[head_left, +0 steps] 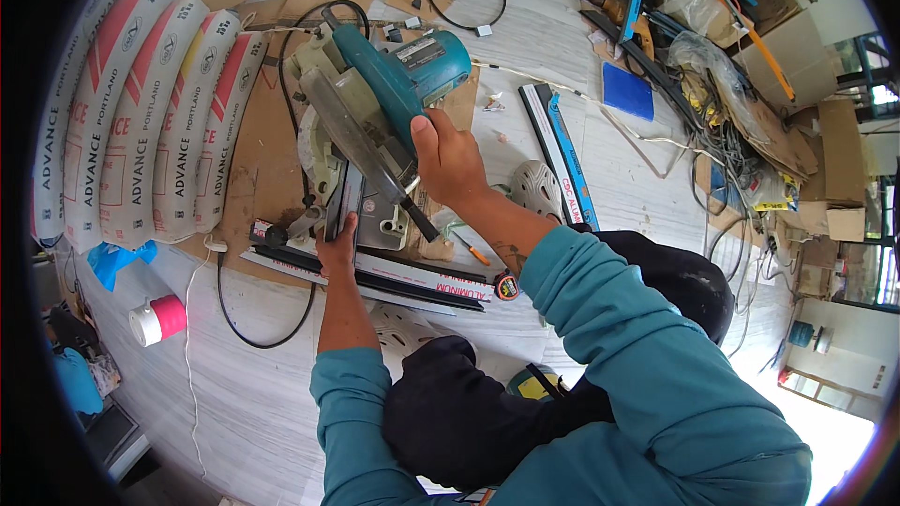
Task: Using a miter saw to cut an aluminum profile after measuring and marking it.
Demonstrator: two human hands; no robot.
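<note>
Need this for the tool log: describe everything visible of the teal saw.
The saw has a teal, plastic-looking motor housing and handle, a greyish curved guard and a grey, metal-looking base. It stands on cardboard, right of the sacks. The right hand grips the handle; the left hand holds a dark strip at the base. Whether it is running can't be told.

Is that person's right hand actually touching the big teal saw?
Touching. The head view shows the right hand on the teal saw, the thumb lying directly against it with no gap showing.
</note>
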